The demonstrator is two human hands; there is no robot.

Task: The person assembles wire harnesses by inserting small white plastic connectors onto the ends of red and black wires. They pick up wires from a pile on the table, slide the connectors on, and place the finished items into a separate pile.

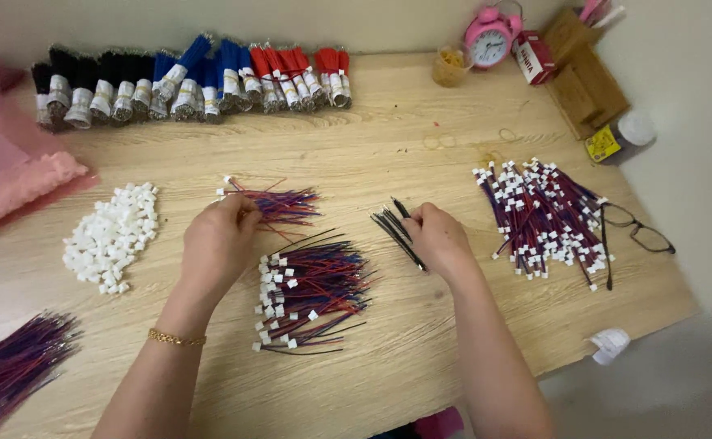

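Head view: red-blue wires with a white plug point(279, 203) are pinched in the left hand point(219, 241) above the counter point(421, 154). Black wires point(395, 228) are gripped by the right hand point(437, 236), beside a plugged wire pile point(311, 297).

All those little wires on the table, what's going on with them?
A person sits at a wooden table sorting short wires. The left hand holds a red and blue wire bunch; the right hand grips a few black wires. Between them lies a pile of wires with white connectors; loose white connectors sit left.
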